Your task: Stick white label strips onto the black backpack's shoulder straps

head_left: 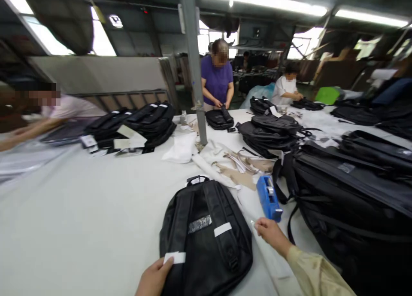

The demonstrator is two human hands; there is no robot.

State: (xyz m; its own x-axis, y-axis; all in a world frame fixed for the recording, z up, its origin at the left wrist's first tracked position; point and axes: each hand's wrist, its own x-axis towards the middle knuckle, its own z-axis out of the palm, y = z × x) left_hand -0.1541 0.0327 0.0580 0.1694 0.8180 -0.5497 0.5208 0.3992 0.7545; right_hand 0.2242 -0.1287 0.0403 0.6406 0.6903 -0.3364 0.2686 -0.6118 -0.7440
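Note:
A black backpack (pixel 206 236) lies on the white table with its shoulder straps facing up. White paper wraps (pixel 222 229) go around both straps. My left hand (pixel 155 275) is at the lower left strap, thumb on the white paper there (pixel 174 257), the other fingers partly hidden. To the right of the backpack, my right hand (pixel 272 233) is raised with thumb and fingers pinched on a small clear piece, which looks like tape. Just beyond that hand stands a blue tape dispenser (pixel 268 197).
Large black bags (pixel 354 193) are piled at the right. More backpacks (pixel 141 122) lie at the back left and back centre (pixel 273 130). Paper scraps (pixel 240 165) surround a metal post (pixel 193 64). Three people stand or lean around the table.

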